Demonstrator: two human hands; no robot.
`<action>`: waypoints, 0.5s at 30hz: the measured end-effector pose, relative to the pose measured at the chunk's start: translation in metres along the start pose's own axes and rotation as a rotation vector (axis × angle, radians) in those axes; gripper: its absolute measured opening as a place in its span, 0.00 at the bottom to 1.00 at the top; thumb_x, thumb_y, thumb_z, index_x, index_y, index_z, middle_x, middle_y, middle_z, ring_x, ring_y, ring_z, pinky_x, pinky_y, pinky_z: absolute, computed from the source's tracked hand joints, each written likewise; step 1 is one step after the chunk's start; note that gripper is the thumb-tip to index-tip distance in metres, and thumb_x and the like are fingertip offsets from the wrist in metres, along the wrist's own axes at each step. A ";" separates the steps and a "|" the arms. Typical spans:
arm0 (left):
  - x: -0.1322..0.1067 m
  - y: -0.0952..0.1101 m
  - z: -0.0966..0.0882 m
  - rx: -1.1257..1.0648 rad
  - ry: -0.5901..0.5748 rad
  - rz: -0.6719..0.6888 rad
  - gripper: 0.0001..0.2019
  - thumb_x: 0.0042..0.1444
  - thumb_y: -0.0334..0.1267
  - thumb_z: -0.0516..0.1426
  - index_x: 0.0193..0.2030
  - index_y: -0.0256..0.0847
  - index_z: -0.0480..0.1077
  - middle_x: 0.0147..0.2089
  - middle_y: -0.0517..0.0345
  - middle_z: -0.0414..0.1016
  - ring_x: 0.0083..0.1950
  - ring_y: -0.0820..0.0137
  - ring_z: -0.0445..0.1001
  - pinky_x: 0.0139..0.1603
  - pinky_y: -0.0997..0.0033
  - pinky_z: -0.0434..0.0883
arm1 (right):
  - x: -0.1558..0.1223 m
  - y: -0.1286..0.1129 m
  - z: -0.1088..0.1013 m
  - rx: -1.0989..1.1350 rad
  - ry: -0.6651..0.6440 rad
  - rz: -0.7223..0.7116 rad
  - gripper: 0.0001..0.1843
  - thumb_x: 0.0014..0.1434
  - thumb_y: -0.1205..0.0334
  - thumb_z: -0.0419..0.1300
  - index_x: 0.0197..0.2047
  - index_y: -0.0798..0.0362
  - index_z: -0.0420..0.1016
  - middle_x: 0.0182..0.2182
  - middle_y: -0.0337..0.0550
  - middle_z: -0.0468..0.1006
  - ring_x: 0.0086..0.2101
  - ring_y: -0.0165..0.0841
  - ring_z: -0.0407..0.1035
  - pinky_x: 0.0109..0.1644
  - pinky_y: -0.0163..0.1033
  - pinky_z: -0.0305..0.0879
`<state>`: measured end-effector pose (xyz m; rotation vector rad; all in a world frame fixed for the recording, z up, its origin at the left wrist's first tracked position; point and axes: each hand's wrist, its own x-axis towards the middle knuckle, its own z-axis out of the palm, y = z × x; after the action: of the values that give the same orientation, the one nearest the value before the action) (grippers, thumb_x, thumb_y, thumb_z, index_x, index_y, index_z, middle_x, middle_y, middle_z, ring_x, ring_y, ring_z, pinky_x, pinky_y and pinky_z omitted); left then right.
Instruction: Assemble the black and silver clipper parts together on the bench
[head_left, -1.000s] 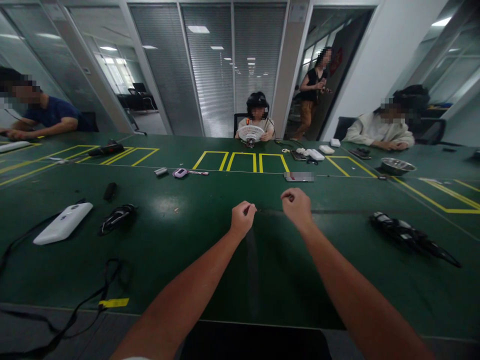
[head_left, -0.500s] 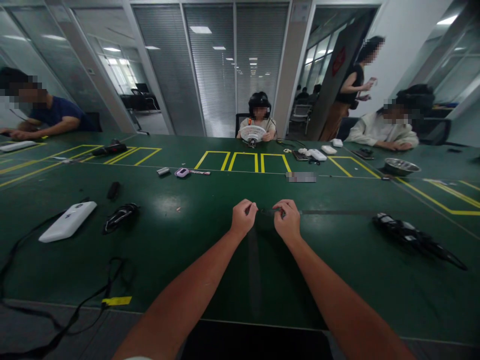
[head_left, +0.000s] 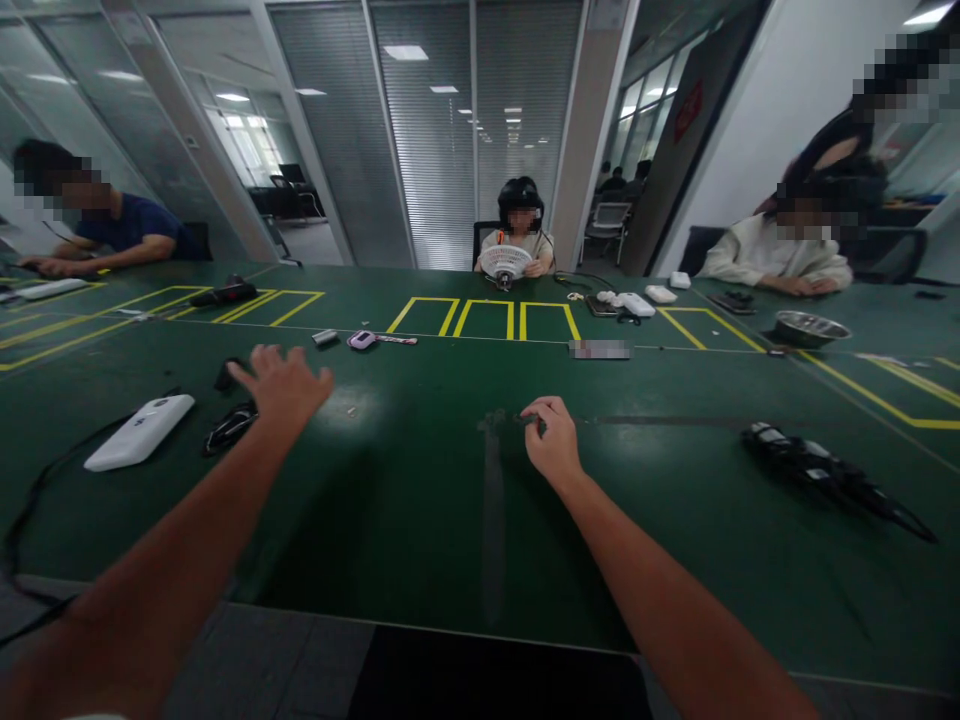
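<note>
The left hand (head_left: pixel 285 385) is up over the table (head_left: pixel 420 540) with its fingers spread wide, and it holds nothing. Just past its fingertips, to their left, lie a black clip (head_left: pixel 229 427) and a small black bit (head_left: pixel 223 375). A white box (head_left: pixel 139 431) sits a little farther left. The right hand (head_left: pixel 553 445) is curled, with its fingertips pinched on the near end of a thin dark strip (head_left: pixel 660 422). The strip lies flat on the table and runs off to the right of those fingers. A black tool (head_left: pixel 825 475) lies well off to the right.
</note>
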<state>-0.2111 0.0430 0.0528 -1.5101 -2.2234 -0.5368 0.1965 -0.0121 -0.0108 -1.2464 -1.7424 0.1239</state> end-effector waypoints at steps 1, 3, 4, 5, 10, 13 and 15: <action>0.007 -0.021 0.001 0.072 -0.041 -0.063 0.29 0.55 0.50 0.54 0.57 0.29 0.64 0.66 0.31 0.57 0.69 0.46 0.49 0.63 0.31 0.41 | 0.000 0.000 0.000 0.003 -0.007 -0.003 0.13 0.51 0.76 0.52 0.34 0.52 0.74 0.38 0.46 0.71 0.40 0.36 0.67 0.44 0.42 0.66; 0.013 -0.056 0.003 0.169 -0.146 -0.150 0.34 0.55 0.56 0.53 0.59 0.28 0.62 0.67 0.30 0.55 0.69 0.45 0.49 0.63 0.32 0.42 | -0.001 0.000 0.000 0.006 -0.023 -0.006 0.13 0.52 0.76 0.52 0.34 0.52 0.74 0.38 0.46 0.71 0.40 0.36 0.67 0.44 0.42 0.66; 0.013 -0.070 0.005 0.191 -0.209 -0.183 0.37 0.54 0.59 0.52 0.60 0.28 0.61 0.67 0.30 0.55 0.68 0.44 0.50 0.63 0.32 0.45 | -0.002 -0.001 -0.001 0.005 -0.028 -0.006 0.13 0.52 0.75 0.52 0.34 0.52 0.74 0.39 0.46 0.71 0.41 0.36 0.67 0.44 0.42 0.66; 0.009 -0.080 0.006 0.198 -0.276 -0.214 0.40 0.53 0.62 0.51 0.61 0.28 0.59 0.67 0.28 0.55 0.68 0.43 0.51 0.62 0.33 0.48 | -0.002 -0.001 -0.001 0.004 -0.032 -0.006 0.13 0.52 0.75 0.52 0.34 0.52 0.74 0.39 0.46 0.71 0.41 0.36 0.67 0.44 0.42 0.66; -0.026 -0.106 0.020 0.150 -0.470 -0.307 0.47 0.48 0.68 0.50 0.66 0.33 0.52 0.64 0.27 0.59 0.63 0.39 0.59 0.53 0.41 0.62 | -0.003 -0.001 -0.001 0.012 -0.027 -0.004 0.13 0.52 0.75 0.52 0.35 0.52 0.74 0.39 0.46 0.71 0.41 0.36 0.67 0.44 0.42 0.67; -0.037 -0.117 0.028 0.152 -0.414 -0.287 0.44 0.51 0.65 0.49 0.67 0.37 0.49 0.61 0.32 0.63 0.59 0.44 0.65 0.49 0.50 0.67 | -0.002 0.000 -0.001 0.009 -0.012 0.000 0.14 0.51 0.76 0.51 0.34 0.52 0.74 0.38 0.46 0.71 0.40 0.36 0.67 0.44 0.41 0.67; -0.038 -0.126 0.032 0.162 -0.392 -0.259 0.40 0.53 0.62 0.49 0.66 0.38 0.51 0.58 0.35 0.66 0.55 0.47 0.69 0.46 0.56 0.69 | -0.002 0.000 0.000 0.010 -0.012 -0.002 0.14 0.51 0.76 0.51 0.34 0.53 0.74 0.37 0.46 0.71 0.39 0.35 0.68 0.44 0.41 0.67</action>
<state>-0.3192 -0.0129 -0.0054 -1.3418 -2.7096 -0.1303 0.1969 -0.0135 -0.0120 -1.2397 -1.7511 0.1390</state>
